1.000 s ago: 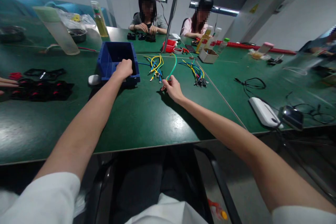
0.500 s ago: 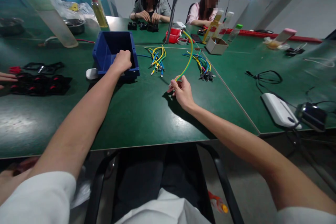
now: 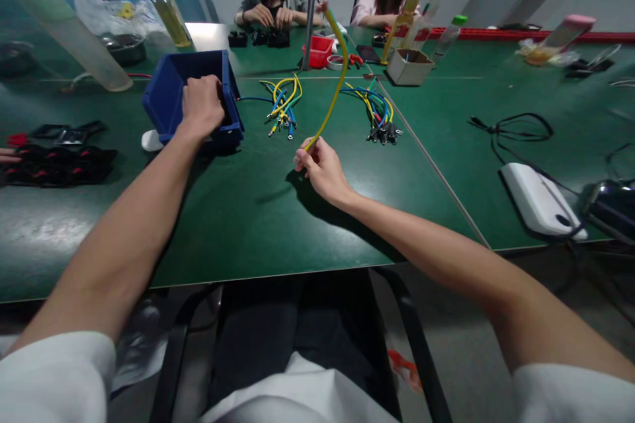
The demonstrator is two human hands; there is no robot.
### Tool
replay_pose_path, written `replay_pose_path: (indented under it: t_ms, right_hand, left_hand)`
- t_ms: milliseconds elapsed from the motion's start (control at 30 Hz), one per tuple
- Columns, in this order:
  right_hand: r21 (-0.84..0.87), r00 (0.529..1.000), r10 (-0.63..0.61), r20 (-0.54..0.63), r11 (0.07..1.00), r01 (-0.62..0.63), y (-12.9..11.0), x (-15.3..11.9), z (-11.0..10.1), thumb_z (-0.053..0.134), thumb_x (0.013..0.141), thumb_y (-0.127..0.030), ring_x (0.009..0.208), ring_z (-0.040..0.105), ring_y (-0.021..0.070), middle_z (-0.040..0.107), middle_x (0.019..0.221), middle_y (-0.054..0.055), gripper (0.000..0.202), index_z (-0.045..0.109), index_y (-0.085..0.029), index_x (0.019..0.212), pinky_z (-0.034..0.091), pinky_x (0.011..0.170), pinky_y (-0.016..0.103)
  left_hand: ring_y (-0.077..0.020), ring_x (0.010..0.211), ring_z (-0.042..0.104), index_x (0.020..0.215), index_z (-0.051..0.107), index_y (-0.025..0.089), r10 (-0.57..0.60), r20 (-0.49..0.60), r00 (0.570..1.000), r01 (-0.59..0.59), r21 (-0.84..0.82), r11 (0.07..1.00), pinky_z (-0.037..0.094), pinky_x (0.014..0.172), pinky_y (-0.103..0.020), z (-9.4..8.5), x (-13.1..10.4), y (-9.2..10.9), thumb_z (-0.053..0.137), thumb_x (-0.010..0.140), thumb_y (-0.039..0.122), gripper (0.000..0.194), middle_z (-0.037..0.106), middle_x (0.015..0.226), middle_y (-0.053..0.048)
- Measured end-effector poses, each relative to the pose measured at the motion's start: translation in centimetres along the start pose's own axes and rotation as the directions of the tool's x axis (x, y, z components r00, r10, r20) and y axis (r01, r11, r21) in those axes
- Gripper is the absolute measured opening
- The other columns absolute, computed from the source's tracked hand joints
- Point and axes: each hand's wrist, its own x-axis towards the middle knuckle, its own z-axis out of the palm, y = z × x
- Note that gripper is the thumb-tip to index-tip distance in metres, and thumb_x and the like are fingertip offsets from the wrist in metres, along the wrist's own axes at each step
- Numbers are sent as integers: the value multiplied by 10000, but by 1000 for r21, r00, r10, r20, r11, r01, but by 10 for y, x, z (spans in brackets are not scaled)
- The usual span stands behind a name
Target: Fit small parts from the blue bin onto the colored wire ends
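Observation:
Between the fingers of my right hand (image 3: 325, 168) is one end of a yellow-green wire (image 3: 333, 94), pinched shut. The wire curves upward, its far end free in the air. Over the opening of a blue plastic bin (image 3: 161, 89), my left hand (image 3: 202, 106) reaches in with curled fingers. Its fingertips and anything in them are hidden. Between the bin and my right hand lies a bunch of yellow, blue and green wires (image 3: 282, 106) with ring terminals. Right of the held wire lies another bunch of wires (image 3: 380, 112) with black-sleeved ends and ring terminals.
Behind the wires stand a red container (image 3: 317, 53) and a small cardboard box (image 3: 409, 68). Bottles (image 3: 404, 23) are near the box. A white device (image 3: 540, 201) with a cable lies at right. Black parts (image 3: 59, 165) lie at left. Two people sit across the green table (image 3: 238, 225).
The view has shifted slightly. The held wire now stands more upright, its free end higher in the picture. My left hand has turned and sits farther inside the bin.

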Motion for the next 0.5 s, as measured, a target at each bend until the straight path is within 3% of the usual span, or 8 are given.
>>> replay_pose_path:
  t_ms: [100, 267, 367, 500]
  right_hand:
    - [24, 1000, -2, -6, 1000, 3, -3, 0, -2, 565, 938, -402, 676, 622, 115, 637, 821, -7, 189, 505, -223, 948, 487, 649, 267]
    - [1, 999, 2, -34, 1000, -2, 1, 3, -6, 569, 928, -478, 662, 577, 124, 607, 765, -12, 258, 502, -229, 917, 466, 619, 265]
    - [34, 995, 60, -77, 998, -57, 8, 7, -7, 568, 922, -502, 625, 557, 118, 583, 733, -21, 281, 497, -231, 910, 451, 583, 257]
    - [95, 984, 119, -135, 990, -107, 14, 11, -7, 579, 910, -510, 594, 542, 106, 583, 747, -20, 295, 492, -229, 907, 457, 568, 257]
  left_hand:
    - [-167, 953, 510, 980, 570, 127, -112, -191, 975, 99, -78, 992, 432, 1017, -413, -6, -8, 8, 650, 839, 111, 163, 640, 1020, -24]
    - [-187, 975, 502, 973, 509, 148, -44, -462, 886, -67, -221, 973, 420, 992, -424, -17, -43, 33, 591, 848, 31, 190, 572, 1038, -46]
    - [-213, 974, 540, 928, 531, 163, -8, -483, 876, -117, -229, 966, 450, 949, -410, -20, -68, 52, 590, 835, 43, 163, 587, 995, -60]
    - [-235, 1015, 582, 1005, 537, 195, -29, -368, 929, -72, -259, 963, 486, 915, -393, -17, -97, 78, 566, 898, 166, 115, 603, 1051, -77]
